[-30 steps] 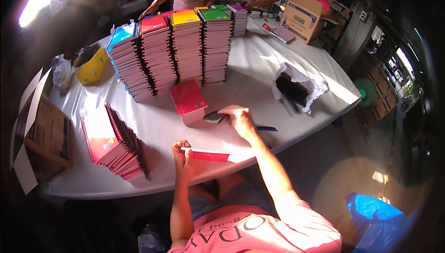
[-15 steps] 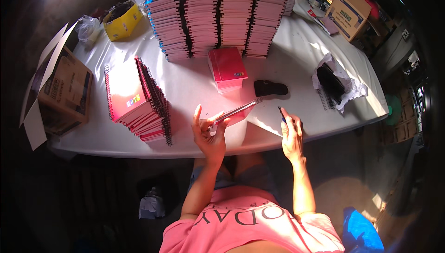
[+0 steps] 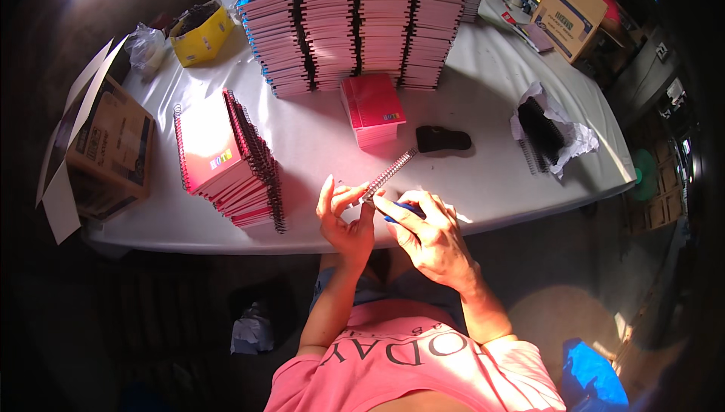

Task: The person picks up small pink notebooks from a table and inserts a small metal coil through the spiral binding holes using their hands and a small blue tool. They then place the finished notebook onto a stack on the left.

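Observation:
A red notebook with a wire spiral is held over the near table edge by my left hand, its thumb and fingers closed at the near end of the spiral. My right hand has come up to that same end, closed around a small blue-handled tool. The tool's tip meets the spiral's end; its jaws are too small to make out. Beyond the notebook sits a short stack of red notepads. To the left leans a pile of red spiral notebooks.
Tall notebook stacks line the table's far side. A dark curved object lies right of the red notepads. Black spirals in white paper sit farther right. An open carton, a yellow box and another carton stand around the table.
My right hand has moved left with the blue-handled tool, from beside the notebook to the near end of its spiral. The notebook has tilted more steeply in my left hand.

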### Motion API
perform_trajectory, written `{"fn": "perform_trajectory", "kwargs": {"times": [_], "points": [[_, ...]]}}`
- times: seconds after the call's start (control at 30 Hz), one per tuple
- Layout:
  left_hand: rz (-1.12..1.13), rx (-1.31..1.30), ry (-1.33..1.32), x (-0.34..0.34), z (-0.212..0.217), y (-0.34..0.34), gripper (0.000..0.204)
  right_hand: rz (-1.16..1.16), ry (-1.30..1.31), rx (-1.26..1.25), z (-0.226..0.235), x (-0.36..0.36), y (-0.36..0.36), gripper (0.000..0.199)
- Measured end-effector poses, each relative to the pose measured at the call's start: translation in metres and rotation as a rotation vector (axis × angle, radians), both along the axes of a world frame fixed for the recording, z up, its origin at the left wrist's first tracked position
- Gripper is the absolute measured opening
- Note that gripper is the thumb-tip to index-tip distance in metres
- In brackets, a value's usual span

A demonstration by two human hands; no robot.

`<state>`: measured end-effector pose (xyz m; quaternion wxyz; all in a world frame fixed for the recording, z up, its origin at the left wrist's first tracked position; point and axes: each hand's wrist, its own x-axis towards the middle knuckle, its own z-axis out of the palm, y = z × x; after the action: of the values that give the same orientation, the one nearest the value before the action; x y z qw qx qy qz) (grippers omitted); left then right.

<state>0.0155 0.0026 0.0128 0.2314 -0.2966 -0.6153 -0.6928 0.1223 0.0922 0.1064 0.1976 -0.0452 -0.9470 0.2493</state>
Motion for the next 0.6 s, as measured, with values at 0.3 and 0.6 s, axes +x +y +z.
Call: {"fn": "perform_trajectory", "kwargs": {"times": [0.3,0.6], "points": [[0.044,0.082,0.027,-0.001,0.004,0.006,0.074,0.106,-0.106,-0.881,-0.03,0.002,0.019,0.035],[-0.241,0.446,-0.469,-0.004,0.041,-0.006,0.033,-0.485,-0.187,0.032,-0.081,-0.001,0.074,0.042]]}}
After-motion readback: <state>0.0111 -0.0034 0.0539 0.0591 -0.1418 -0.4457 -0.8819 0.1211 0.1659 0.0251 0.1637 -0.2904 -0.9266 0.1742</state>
